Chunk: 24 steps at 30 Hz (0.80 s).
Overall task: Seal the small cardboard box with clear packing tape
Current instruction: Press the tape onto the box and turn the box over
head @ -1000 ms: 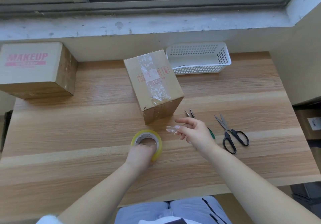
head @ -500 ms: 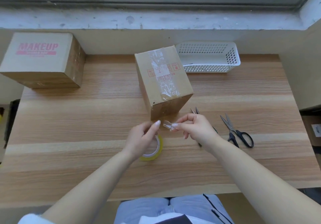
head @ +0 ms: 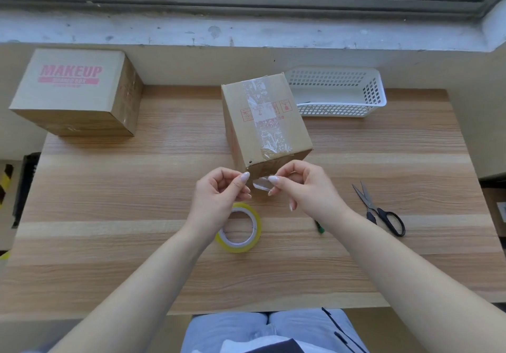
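The small cardboard box (head: 264, 122) stands in the middle of the wooden table (head: 109, 188), with a strip of clear tape running down its top face. Just in front of its near edge, my left hand (head: 219, 194) and my right hand (head: 304, 188) pinch a short piece of clear tape (head: 260, 183) between them, one end each. The yellow-edged tape roll (head: 241, 228) lies flat on the table below my left hand, partly hidden by my wrist.
A larger box marked MAKEUP (head: 76, 92) sits at the back left. A white perforated basket (head: 339, 92) stands behind the small box. Black-handled scissors (head: 379, 209) lie to the right, and a green-tipped tool (head: 319, 228) peeks out beside my right forearm.
My left hand let go of the tape roll and rose to meet my right hand at the tape piece. Both hands now hold the piece in front of the box.
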Each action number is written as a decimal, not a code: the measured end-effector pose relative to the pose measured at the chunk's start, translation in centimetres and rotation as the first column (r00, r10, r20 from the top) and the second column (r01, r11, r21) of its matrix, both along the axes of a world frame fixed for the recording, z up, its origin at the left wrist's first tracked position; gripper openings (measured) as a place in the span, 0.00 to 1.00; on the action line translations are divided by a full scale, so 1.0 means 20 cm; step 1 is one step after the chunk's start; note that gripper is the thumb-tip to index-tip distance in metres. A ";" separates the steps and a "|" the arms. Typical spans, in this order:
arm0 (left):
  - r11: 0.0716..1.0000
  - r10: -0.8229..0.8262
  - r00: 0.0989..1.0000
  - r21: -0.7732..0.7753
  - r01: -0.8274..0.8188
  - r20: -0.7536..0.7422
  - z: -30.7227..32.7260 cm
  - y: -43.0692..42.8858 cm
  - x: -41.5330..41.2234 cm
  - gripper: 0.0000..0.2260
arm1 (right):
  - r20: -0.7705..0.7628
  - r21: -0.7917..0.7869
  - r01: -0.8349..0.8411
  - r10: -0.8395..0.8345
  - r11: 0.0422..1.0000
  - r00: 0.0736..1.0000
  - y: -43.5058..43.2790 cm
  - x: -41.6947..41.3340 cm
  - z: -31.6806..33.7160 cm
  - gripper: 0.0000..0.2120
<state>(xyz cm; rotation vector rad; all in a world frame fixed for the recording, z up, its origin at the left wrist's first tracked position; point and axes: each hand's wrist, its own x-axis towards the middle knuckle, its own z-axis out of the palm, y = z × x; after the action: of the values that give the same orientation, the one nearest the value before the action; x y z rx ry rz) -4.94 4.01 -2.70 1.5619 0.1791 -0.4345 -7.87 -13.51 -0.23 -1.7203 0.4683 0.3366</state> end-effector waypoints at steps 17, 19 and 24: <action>0.994 0.110 0.993 -0.010 -0.109 0.031 0.11 -0.09 0.10 0.04 | 0.214 -0.361 0.059 0.021 0.931 0.977 0.11 0.16 0.04 0.06; 0.994 0.100 0.994 0.030 -0.102 0.044 0.11 -0.08 0.11 0.05 | 0.214 -0.407 0.052 0.040 0.912 0.976 0.12 0.17 0.03 0.05; 0.986 0.017 0.987 0.160 -0.043 0.160 0.07 -0.10 0.13 0.04 | 0.219 -0.455 0.052 0.055 0.889 0.974 0.12 0.17 0.00 0.05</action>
<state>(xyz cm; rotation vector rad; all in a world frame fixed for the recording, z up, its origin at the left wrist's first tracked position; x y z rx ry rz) -2.32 2.07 -1.28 1.7442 0.1173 -0.2756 -4.53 -11.09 -0.19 -2.1917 0.3972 0.0217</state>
